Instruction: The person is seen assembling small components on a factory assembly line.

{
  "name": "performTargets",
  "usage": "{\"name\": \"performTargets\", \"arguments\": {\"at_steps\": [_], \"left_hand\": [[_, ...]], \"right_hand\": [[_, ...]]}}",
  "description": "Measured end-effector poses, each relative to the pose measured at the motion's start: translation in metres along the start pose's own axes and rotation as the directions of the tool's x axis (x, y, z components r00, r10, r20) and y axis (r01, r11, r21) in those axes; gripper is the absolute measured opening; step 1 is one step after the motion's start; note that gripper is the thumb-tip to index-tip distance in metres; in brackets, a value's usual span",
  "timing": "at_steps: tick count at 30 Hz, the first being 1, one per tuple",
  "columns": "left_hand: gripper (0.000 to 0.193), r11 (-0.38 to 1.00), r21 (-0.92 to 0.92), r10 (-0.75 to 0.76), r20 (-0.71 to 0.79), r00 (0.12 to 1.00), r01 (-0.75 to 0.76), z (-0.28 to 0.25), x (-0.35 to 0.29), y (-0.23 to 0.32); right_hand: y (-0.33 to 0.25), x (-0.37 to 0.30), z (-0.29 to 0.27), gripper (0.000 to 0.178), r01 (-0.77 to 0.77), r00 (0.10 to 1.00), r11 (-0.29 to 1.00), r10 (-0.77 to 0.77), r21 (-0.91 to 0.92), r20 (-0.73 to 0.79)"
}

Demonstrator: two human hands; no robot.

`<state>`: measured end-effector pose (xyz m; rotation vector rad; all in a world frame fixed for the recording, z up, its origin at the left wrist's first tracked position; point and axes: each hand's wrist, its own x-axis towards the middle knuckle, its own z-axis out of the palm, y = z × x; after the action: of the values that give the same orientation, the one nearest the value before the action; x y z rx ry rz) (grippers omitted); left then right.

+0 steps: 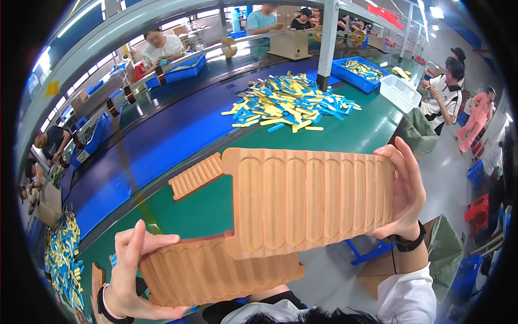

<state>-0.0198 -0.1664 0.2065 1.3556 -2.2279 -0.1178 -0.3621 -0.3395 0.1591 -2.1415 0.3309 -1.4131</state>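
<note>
My right hand point(408, 186) grips the right end of an orange-brown grooved tray point(315, 202), held up with its row of rounded slots facing me. The slots have nothing in them. Lower and to the left, my left hand point(128, 264) holds a second grooved tray point(216, 272) by its left end, thumb below and fingers along the top edge. The upper tray overlaps part of this second one and hides its upper right corner. A smaller grooved block point(196, 177) lies on the green table point(189, 213) behind the trays.
A heap of blue and yellow flat pieces point(291, 102) lies across the table. Behind it are a blue bin point(359, 83) of similar pieces and a white basket point(400, 93). A grey post point(326, 46) rises at the back. Another heap point(65, 259) sits far left. Several people work around.
</note>
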Motion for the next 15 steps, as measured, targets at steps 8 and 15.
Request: {"name": "performTargets", "arguments": {"at_steps": [8,15], "left_hand": [[0.107,0.990,0.085,-0.111,-0.020,0.994,0.112,-0.006,-0.014,0.013],[0.104,0.958,-0.181,-0.236,-0.059,0.970,0.222,0.004,-0.024,0.019]], "right_hand": [[0.017,0.005,0.023,0.107,-0.131,0.991,0.989,0.132,0.063,0.003],[0.108,-0.012,0.034,0.088,-0.285,0.945,0.669,0.316,-0.687,-0.085]]}}
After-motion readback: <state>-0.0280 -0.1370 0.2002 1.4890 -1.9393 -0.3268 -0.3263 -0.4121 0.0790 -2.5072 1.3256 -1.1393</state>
